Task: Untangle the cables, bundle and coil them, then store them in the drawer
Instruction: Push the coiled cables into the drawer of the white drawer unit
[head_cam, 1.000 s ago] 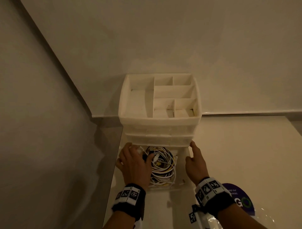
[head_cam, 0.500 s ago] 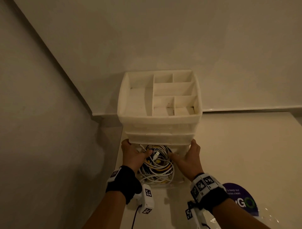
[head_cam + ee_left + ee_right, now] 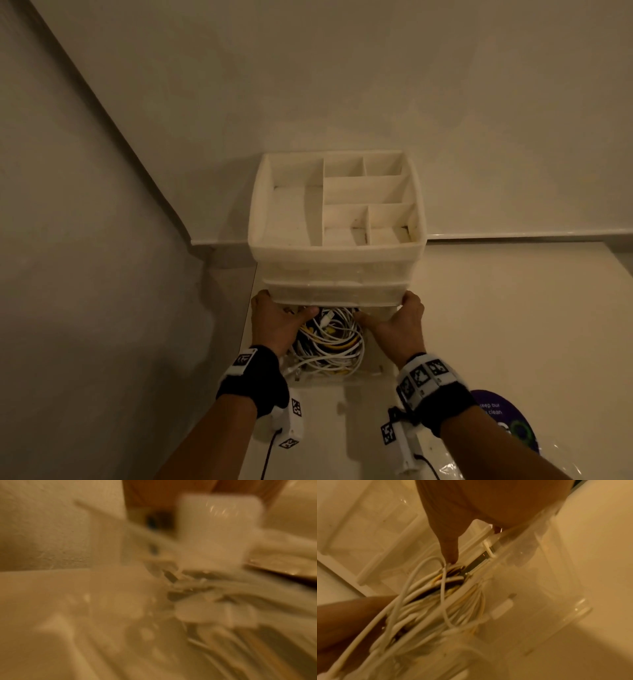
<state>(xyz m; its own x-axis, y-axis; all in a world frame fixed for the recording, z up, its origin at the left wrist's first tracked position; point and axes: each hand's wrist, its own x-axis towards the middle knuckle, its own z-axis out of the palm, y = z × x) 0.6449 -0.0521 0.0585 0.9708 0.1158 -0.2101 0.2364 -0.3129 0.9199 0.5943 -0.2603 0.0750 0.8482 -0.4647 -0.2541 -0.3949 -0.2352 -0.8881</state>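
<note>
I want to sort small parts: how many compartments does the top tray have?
6: a long one at left, two at rear, a wide middle one, two in front.

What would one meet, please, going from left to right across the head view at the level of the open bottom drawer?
Grey side wall → left hand → coiled white and yellow cables → right hand → cream tabletop.

- We see white cables (image 3: 329, 342) coiled with a few yellow strands among them.
- Our drawer (image 3: 373, 371) is clear, see-through plastic.
- The organiser (image 3: 337, 251) above it is milky white.
- The bench (image 3: 496, 308) is a pale cream.
- Our wrist bands (image 3: 255, 380) are black, carrying white tags with black square patterns.
- A round purple sticker (image 3: 496, 414) bears white lettering and a green ring.
</note>
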